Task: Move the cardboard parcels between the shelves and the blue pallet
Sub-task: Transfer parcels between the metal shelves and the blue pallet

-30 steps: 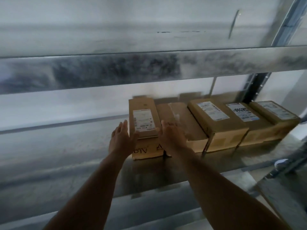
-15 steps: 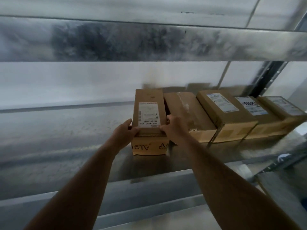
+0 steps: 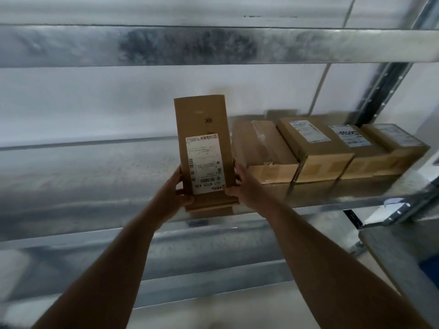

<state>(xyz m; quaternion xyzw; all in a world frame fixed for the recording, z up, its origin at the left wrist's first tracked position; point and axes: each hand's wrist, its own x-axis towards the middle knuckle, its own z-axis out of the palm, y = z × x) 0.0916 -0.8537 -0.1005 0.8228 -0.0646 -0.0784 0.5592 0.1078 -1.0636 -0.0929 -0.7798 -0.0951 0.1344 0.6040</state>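
between both hands, one tall cardboard parcel [image 3: 203,148], label facing the camera, tipped upright with its lower end over the metal shelf [image 3: 99,184]. four more parcels [image 3: 316,148] in a row just right of the grip, lying flat on the shelf. left hand [image 3: 174,195] and right hand [image 3: 244,186] curled round the parcel's lower edges, arms stretched forward. half a second ago lying flat on the shelf; now raised on end.

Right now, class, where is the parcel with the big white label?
In the head view, the labelled parcel is centre frame, tipped up between the left hand and right hand, left of the taped box.
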